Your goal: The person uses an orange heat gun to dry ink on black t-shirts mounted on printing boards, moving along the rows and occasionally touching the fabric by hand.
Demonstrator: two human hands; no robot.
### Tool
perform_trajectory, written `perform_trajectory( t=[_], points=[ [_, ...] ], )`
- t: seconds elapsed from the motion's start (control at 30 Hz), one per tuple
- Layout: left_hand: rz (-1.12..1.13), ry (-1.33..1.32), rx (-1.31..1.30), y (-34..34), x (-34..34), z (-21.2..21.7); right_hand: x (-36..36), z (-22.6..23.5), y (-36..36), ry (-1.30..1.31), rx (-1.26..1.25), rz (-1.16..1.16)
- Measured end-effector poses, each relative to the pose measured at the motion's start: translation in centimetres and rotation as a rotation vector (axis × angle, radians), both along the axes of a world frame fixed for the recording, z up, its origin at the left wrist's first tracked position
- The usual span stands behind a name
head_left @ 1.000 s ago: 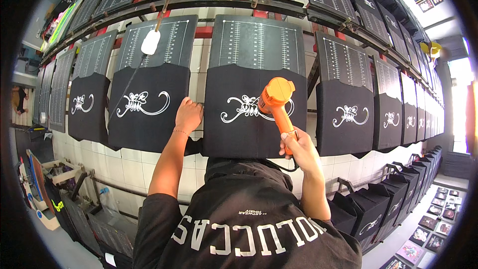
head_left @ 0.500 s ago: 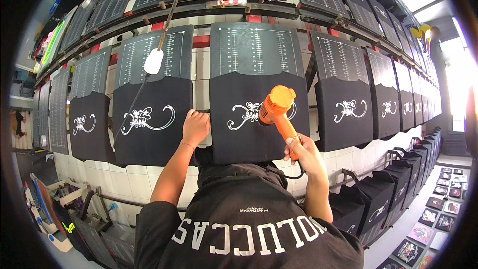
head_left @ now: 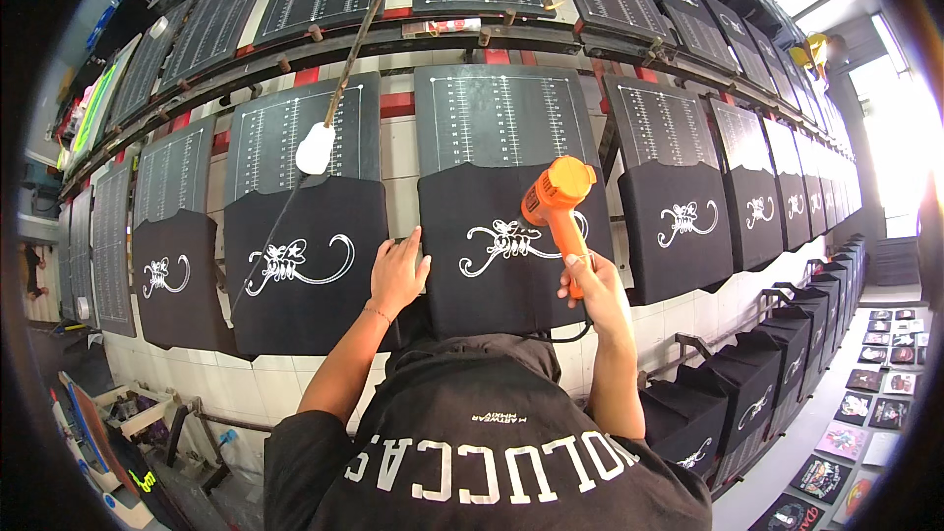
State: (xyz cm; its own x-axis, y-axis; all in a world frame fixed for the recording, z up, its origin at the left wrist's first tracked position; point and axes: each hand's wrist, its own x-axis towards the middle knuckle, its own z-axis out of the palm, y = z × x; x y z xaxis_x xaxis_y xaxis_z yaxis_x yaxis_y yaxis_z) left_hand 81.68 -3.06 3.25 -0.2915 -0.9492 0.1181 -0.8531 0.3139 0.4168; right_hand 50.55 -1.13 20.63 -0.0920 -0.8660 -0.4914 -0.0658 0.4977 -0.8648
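Observation:
My right hand (head_left: 600,290) is wrapped round the handle of an orange heat gun (head_left: 562,226), whose cord hangs below the grip. The gun's head is over the right part of a white line print (head_left: 506,244) on a black shirt (head_left: 492,300). That shirt lies flat over a dark board (head_left: 500,123) with white ruler marks. My left hand (head_left: 398,273) has its fingers stretched out beside the board's left edge, at the gap to the neighbouring shirt (head_left: 305,310). Whether the fingertips touch the edge, I cannot tell.
More boards with printed black shirts (head_left: 678,226) run in rows left and right. A white plug-like block (head_left: 315,149) hangs on a cord at upper left. Behind the boards passes a dark metal rail (head_left: 374,37). Draped black shirts (head_left: 688,423) stand at the lower right.
My left hand has gone from curled to fingers spread along the board edge. The heat gun stays over the print, tilted slightly differently. The whole view has shifted a little.

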Motion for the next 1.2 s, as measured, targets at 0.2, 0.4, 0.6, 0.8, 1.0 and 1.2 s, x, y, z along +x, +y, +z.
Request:
perform_trajectory(
  t=[0.2, 0.4, 0.6, 0.8, 1.0, 1.2],
  points=[
    [-0.010, -0.051, 0.034, -0.8, -0.2, -0.3, 0.0, -0.4, -0.7, -0.030, -0.005, -0.041],
    [0.109, 0.062, 0.032, -4.7, -2.0, -3.5, -0.1, -0.7, -0.7, 0.032, -0.004, -0.073],
    [0.179, 0.127, 0.069, -8.0, -2.9, -4.3, 0.1, 0.0, -0.3, 0.023, 0.010, -0.104],
    [0.198, 0.158, 0.167, -5.3, -3.3, -3.7, 1.0, -0.1, 0.3, 0.018, 0.031, -0.078],
    [0.165, 0.227, 0.203, 1.4, -3.1, -4.5, 1.4, 0.4, 1.1, 0.051, 0.031, -0.052],
    [0.180, 0.300, 0.238, -0.1, -2.7, -4.9, 0.4, 0.4, 2.2, 0.024, 0.025, -0.117]
  ],
)
